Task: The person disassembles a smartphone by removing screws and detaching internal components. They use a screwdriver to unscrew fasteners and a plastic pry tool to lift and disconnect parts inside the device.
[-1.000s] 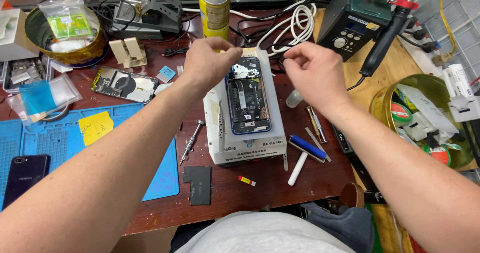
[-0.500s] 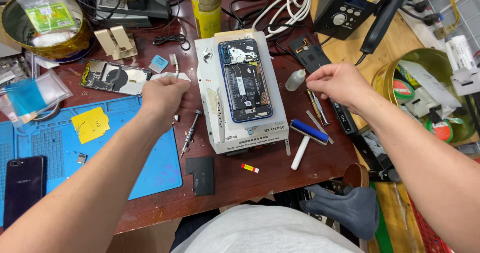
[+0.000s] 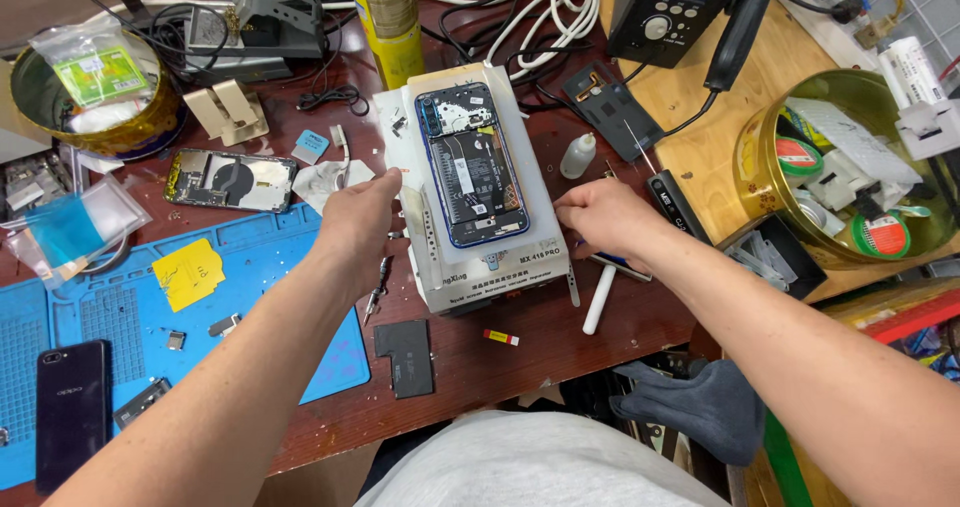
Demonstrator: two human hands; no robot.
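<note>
An opened phone (image 3: 470, 162) with its back off lies face down on a white box-shaped work station (image 3: 492, 267) in the middle of the desk. My left hand (image 3: 358, 217) is at the station's left edge, thumb and forefinger pinched on a small thin strip with a red tip (image 3: 396, 175). My right hand (image 3: 605, 217) rests at the station's right edge with its fingers curled and pinched together; nothing shows in it. Beneath it lie thin tools and a white pen-like stick (image 3: 600, 302).
A yellow spray can (image 3: 385, 17) and a black soldering unit (image 3: 670, 7) stand behind. Gold tins sit at left (image 3: 60, 132) and right (image 3: 760, 137). On the left are a blue mat (image 3: 150, 307), a dark phone (image 3: 70, 412) and another opened phone (image 3: 230, 180). A black flat part (image 3: 405, 357) lies in front.
Both hands have come off the phone's top end and moved apart toward me. The left hand now sits beside the station's left edge, the right at its right edge.
</note>
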